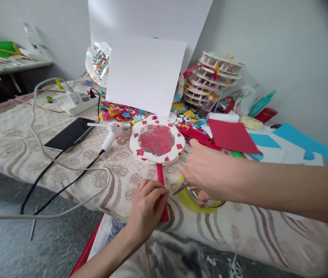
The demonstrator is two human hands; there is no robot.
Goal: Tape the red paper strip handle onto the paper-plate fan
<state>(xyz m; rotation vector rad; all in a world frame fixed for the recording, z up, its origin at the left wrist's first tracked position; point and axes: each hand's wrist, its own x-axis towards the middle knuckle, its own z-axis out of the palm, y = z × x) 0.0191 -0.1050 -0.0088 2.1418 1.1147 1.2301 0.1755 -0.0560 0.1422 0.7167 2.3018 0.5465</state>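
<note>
Steadying the red handle (160,174), at lower centre of frame below the flower-shaped fan (156,141), is advised; over it the left hand (145,202) is pinched closed, on what cannot be told; scissors (193,188) gripped by the right hand (200,166), right of centre, are best kept off fingertips (165,191)

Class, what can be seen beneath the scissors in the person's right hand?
A yellow ring shows beneath the scissors. The right hand covers its upper right part, so that stretch, and whatever lies under the ring, cannot be seen.
</note>
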